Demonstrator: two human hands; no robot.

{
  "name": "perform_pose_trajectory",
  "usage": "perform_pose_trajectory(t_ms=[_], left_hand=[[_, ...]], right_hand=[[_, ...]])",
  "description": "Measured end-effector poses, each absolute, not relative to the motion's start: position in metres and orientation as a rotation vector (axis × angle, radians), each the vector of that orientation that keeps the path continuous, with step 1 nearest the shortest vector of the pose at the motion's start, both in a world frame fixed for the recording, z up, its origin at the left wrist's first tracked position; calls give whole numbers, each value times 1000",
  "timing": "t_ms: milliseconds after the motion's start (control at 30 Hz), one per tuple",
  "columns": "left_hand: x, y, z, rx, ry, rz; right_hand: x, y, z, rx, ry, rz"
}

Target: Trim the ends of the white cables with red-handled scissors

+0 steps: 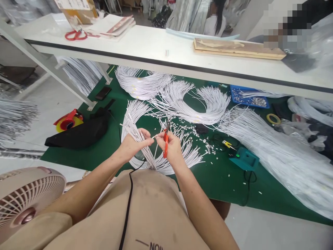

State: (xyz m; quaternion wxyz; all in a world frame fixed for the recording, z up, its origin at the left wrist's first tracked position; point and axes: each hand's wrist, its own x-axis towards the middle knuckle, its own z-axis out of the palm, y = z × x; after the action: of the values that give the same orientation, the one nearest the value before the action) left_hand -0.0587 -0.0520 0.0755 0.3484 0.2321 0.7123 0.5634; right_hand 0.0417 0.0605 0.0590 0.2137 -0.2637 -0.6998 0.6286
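In the head view, my left hand (135, 144) is closed round a bundle of white cables (150, 158), with its thumb and finger pinching one cable end. My right hand (170, 146) holds red-handled pliers (165, 144), their dark tip pointing away from me. Its thumb and finger meet the same cable end (154, 137) just right of my left fingertips. Curved white cables (192, 152) lie under and around both hands. Small metal pieces (191, 128) are scattered on the green table beyond the pliers.
More cable bundles (143, 85) lie behind, under a raised white shelf (156, 41). A blue tray (249, 97) of small parts, yellow-handled pliers (227, 144) and a teal device (246, 159) are at right. At left are a black pouch (80, 132), tape dispenser (68, 121) and fan (28, 201).
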Motion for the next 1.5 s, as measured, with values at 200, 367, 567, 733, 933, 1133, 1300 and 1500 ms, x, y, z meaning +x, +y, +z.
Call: perform_pose_trajectory(t_ms=[200,367,567,733,933,1133,1300,1500], left_hand=[[-51,-46,76,662,2140,1453],[-55,-46,76,658,2114,1439],[-63,-52,73,615,1866,1455],[-67,-55,69,551,1756,1529],[-68,-52,68,533,1768,1545],[-68,-53,71,527,1652,1526],[-68,-54,70,545,1634,1522],[-65,-51,71,532,1634,1511]], right_hand=[[47,41,67,-645,-2070,1392],[41,48,67,-811,-1858,1492],[32,62,61,-763,-1983,1599],[38,66,66,-868,-1928,1048],[33,61,76,-645,-2091,1521],[31,76,72,-550,-1865,2297],[30,75,68,-566,-1744,2365],[29,66,65,-626,-1786,2172]])
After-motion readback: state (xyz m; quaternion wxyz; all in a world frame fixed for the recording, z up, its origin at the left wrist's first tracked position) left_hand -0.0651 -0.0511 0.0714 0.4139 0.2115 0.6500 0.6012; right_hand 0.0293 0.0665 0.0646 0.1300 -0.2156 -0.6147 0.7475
